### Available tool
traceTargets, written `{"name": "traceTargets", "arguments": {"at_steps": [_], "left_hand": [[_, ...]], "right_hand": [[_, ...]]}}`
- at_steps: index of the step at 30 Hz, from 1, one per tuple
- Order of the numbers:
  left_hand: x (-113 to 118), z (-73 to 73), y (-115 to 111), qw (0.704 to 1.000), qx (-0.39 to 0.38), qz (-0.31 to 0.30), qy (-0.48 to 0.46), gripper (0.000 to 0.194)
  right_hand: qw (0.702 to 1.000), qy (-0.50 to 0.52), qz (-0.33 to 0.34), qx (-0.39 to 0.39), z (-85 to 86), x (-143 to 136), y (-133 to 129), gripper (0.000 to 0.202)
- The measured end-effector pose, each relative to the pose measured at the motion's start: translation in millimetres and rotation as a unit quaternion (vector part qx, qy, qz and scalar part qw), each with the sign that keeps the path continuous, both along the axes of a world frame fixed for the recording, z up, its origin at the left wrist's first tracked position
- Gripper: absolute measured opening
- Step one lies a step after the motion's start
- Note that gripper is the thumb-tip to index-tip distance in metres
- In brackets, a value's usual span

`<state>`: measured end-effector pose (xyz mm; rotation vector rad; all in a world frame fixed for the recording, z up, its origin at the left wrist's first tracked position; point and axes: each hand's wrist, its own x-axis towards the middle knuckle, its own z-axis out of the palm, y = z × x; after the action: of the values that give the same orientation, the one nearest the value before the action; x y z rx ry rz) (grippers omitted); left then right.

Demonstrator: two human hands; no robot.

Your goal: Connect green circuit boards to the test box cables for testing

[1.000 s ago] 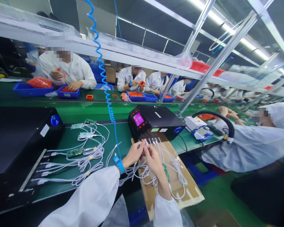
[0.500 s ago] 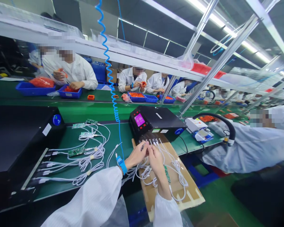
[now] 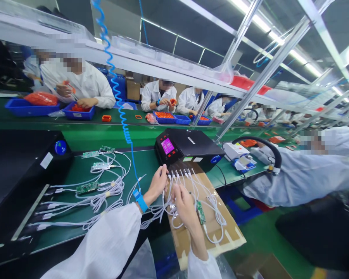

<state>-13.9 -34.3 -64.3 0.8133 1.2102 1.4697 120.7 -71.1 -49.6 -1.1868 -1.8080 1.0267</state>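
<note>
My left hand (image 3: 158,184), with a blue wrist strap (image 3: 140,200), is at the front of a black box with a lit screen (image 3: 190,146). Its fingers are pinched by the left end of a row of plugs (image 3: 180,172); what they grip is hidden. My right hand (image 3: 184,203) is closed lower down, among white cables (image 3: 218,209), and I cannot make out what it holds. A green circuit board (image 3: 201,213) hangs on a cable to its right. Cables and board lie over a brown cardboard sheet (image 3: 232,236).
Another black box (image 3: 20,166) stands left, with cables and several circuit boards (image 3: 87,187) before it. A blue coiled cord (image 3: 116,93) hangs to my wrist strap. Co-workers (image 3: 78,83) sit across the green line with blue bins (image 3: 31,106). One person (image 3: 293,174) is at right.
My hands, together before, have come apart. The left has moved up and left to the plug row; the right has drawn lower. The whole view has shifted slightly.
</note>
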Motion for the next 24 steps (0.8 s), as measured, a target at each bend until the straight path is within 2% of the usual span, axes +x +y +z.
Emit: {"name": "traceTargets", "arguments": {"at_steps": [3, 6, 8, 12, 17, 22, 23, 24], "left_hand": [[5, 7.8, -5, 0.998, 0.036, 0.019, -0.040, 0.056], [7, 15.9, -6, 0.994, 0.034, 0.055, -0.091, 0.056], [5, 18.4, -4, 0.990, 0.034, 0.080, -0.114, 0.057], [1, 15.9, -2, 0.981, 0.040, 0.119, -0.149, 0.053], [0, 16.3, -2, 0.963, 0.010, 0.161, -0.215, 0.042], [-35, 29.8, 4, 0.929, -0.025, 0.252, -0.268, 0.042], [-43, 32.4, 4, 0.930, -0.021, 0.254, -0.264, 0.040], [-49, 34.9, 3, 0.940, -0.019, 0.225, -0.256, 0.039]], "right_hand": [[0.995, -0.087, -0.020, 0.036, -16.7, -9, -9, 0.042], [0.985, -0.140, -0.050, 0.090, -32.5, -14, -11, 0.042], [0.978, -0.164, -0.042, 0.121, -37.7, -16, -10, 0.044], [0.967, -0.200, -0.003, 0.158, -37.0, -19, -9, 0.048], [0.946, -0.255, -0.023, 0.201, -30.2, -22, -15, 0.051], [0.928, -0.287, -0.008, 0.239, -27.4, -8, -29, 0.049], [0.927, -0.288, -0.012, 0.238, -27.4, -6, -29, 0.047], [0.928, -0.292, -0.019, 0.232, -27.3, -5, -28, 0.045]]}}
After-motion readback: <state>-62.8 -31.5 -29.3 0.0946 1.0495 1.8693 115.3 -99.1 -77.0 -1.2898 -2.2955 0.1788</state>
